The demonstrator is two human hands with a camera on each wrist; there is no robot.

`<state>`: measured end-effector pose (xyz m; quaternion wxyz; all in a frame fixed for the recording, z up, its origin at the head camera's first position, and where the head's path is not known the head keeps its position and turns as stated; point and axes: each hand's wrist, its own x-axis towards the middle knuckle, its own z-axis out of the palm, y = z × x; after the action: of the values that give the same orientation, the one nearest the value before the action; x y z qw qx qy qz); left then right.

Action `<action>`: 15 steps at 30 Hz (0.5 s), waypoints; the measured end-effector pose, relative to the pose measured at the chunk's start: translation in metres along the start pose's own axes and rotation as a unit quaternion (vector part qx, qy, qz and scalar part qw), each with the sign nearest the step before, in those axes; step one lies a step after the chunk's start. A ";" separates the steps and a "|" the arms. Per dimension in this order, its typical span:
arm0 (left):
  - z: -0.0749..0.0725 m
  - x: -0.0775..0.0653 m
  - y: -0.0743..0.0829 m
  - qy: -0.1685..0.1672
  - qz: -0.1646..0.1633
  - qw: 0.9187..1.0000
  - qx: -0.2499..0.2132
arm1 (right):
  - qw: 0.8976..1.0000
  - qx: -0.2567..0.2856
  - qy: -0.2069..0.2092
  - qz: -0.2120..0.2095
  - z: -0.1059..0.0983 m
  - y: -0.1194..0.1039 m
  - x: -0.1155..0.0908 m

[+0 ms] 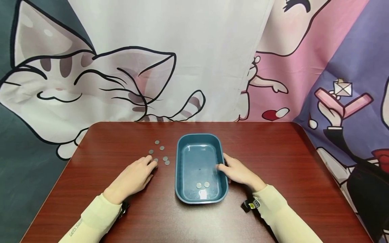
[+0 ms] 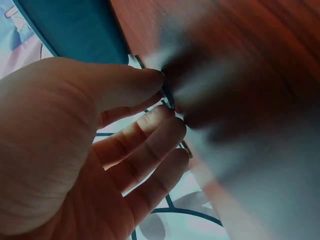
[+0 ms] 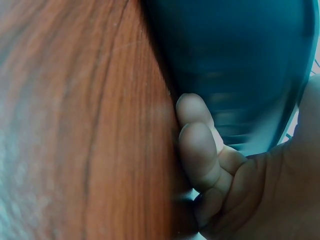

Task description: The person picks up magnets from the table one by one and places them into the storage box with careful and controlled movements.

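A blue plastic tray [image 1: 188, 162] stands on the table, with two coins [image 1: 202, 185] lying inside near its front end. My right hand [image 1: 240, 172] grips the tray's right side, thumb over the rim and fingers along the outer wall. In the right wrist view, fingertips [image 3: 197, 145] press low against that wall, close to the tabletop. Left of the tray, my left hand [image 1: 135, 175] pinches a coin [image 1: 155, 160] between thumb and fingers, right at the table surface. The left wrist view shows the edge of that coin [image 2: 168, 97] by the thumb tip.
Several more coins lie loose just beyond the left hand, among them one coin [image 1: 157, 142] at the back and a touching pair [image 1: 166, 160] nearer the tray. The brown wooden table [image 1: 258, 138] ends at a printed cat curtain [image 1: 170, 27] behind it.
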<state>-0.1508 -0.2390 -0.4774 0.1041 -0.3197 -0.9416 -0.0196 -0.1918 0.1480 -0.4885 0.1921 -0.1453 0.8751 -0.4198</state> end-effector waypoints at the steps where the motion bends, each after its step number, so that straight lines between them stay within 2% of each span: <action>1: 0.000 0.000 0.000 0.001 0.000 1.000 0.002 | 1.000 0.001 0.000 0.001 0.000 0.000 0.000; 15: 0.001 0.006 -0.002 -0.005 -0.010 1.000 -0.002 | 1.000 0.009 0.001 0.005 0.001 -0.001 0.000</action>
<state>-0.1561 -0.2370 -0.4767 0.0989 -0.3103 -0.9452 -0.0209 -0.1913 0.1467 -0.4880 0.1945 -0.1387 0.8720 -0.4273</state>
